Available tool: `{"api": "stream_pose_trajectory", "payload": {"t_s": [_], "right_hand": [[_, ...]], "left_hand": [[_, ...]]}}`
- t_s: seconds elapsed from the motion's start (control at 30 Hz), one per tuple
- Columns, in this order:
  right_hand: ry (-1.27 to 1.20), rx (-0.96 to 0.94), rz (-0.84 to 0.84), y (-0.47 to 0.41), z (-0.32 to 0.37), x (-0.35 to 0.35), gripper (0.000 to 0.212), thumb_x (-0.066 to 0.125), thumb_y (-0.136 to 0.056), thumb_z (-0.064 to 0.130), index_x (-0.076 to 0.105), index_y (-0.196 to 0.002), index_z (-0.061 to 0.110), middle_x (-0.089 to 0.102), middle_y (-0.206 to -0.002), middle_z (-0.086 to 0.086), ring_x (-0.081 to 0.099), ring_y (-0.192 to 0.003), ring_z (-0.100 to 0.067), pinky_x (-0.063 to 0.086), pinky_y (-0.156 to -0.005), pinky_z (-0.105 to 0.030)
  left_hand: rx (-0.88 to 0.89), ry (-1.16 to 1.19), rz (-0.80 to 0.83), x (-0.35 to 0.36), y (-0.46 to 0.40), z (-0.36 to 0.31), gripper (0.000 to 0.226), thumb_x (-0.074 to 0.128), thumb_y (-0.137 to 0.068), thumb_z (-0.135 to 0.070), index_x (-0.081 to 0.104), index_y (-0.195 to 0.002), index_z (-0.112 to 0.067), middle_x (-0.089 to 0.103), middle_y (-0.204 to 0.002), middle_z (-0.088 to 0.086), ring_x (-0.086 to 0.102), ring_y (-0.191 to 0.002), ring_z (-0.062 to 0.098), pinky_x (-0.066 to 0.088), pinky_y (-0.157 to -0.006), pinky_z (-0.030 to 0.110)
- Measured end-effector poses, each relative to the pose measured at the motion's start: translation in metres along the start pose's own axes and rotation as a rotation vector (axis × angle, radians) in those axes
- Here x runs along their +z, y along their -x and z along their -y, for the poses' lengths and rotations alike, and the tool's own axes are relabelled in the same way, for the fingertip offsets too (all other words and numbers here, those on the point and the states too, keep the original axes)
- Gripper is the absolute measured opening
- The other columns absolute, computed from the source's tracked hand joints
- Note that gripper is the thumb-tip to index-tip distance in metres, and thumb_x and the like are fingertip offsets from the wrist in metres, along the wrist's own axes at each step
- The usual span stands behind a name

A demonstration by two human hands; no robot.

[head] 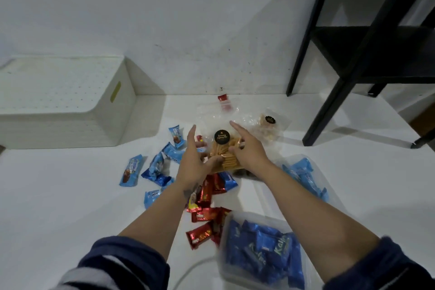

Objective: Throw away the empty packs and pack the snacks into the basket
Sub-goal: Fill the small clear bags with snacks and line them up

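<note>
I see white floor (58, 195) carrying white perforated basket (58, 101) far left, black shelf frame (353, 66) far right, light-blue packs (155, 167) left, red packs (204, 216) centre, clear tub (261, 256) of dark-blue packs near right.

Floor (70, 195) white, wall (164, 7) white. Basket (58, 106) cream-white, dotted hole pattern, yellowish label. Shelf frame (353, 54) black. Clear bag (223, 148): golden-tan sticks, black round sticker with gold text. Small wrappers: light blue (131, 170), dark blue (156, 173), red with gold print (200, 235). Clear tub (261, 254): royal-blue packs, white lettering. Sleeves (122, 263) navy with white stripes.
</note>
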State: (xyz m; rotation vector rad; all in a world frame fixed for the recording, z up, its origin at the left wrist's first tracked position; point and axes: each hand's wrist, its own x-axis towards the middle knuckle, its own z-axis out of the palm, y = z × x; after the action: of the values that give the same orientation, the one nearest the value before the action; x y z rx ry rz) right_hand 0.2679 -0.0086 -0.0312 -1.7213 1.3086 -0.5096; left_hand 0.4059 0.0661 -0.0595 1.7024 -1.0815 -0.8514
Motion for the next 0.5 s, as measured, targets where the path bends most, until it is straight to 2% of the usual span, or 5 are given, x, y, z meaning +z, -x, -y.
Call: {"api": "stream_pose_trajectory", "payload": {"t_s": [0.07,0.17,0.23,0.4,0.5], "right_hand": [[0.012,-0.005,0.004,-0.019,0.012,0.008,0.072,0.06,-0.09,0.006,0.032,-0.142,0.047,0.053,-0.115,-0.003,0.052,-0.074,-0.007,0.047,-0.076,-0.019],[0.039,-0.007,0.007,-0.051,0.032,0.023,0.072,0.06,-0.091,0.006,0.031,-0.142,0.048,0.05,-0.137,-0.008,0.056,-0.11,-0.02,0.044,-0.091,-0.024],[0.054,-0.024,0.029,-0.076,0.046,0.037,0.071,0.059,-0.091,0.003,0.032,-0.145,0.042,0.045,-0.145,-0.003,0.049,-0.125,-0.02,0.04,-0.097,-0.023],[0.076,-0.053,0.031,-0.149,0.077,0.08,0.073,0.056,-0.091,0.0,0.03,-0.146,0.041,0.043,-0.146,-0.007,0.046,-0.13,-0.023,0.043,-0.102,-0.029],[0.089,-0.069,0.041,-0.191,0.087,0.111,0.072,0.053,-0.093,-0.001,0.028,-0.147,0.039,0.041,-0.148,-0.006,0.041,-0.134,-0.022,0.039,-0.098,-0.025]], "left_hand": [[-0.033,-0.138,-0.019,-0.024,-0.015,0.012,0.085,0.067,-0.086,-0.035,0.013,-0.15,-0.029,0.047,-0.124,-0.007,0.053,-0.108,0.011,0.046,-0.095,0.034],[-0.039,-0.484,-0.028,-0.068,-0.046,0.041,0.048,0.053,-0.094,-0.038,0.043,-0.137,-0.019,0.046,-0.137,0.004,0.046,-0.125,0.022,0.037,-0.103,0.034],[-0.075,-0.593,-0.01,-0.097,-0.068,0.059,0.042,0.049,-0.096,-0.035,0.048,-0.135,-0.017,0.043,-0.141,0.008,0.041,-0.13,0.026,0.034,-0.107,0.036],[-0.074,-0.848,0.107,-0.147,-0.132,0.098,0.051,0.039,-0.099,-0.036,0.033,-0.144,-0.011,0.031,-0.152,0.01,0.028,-0.14,0.027,0.025,-0.115,0.038],[-0.163,-1.009,0.256,-0.154,-0.159,0.118,0.065,0.027,-0.1,-0.046,0.004,-0.153,-0.014,-0.004,-0.162,0.006,-0.001,-0.149,0.026,0.006,-0.119,0.05]]}}
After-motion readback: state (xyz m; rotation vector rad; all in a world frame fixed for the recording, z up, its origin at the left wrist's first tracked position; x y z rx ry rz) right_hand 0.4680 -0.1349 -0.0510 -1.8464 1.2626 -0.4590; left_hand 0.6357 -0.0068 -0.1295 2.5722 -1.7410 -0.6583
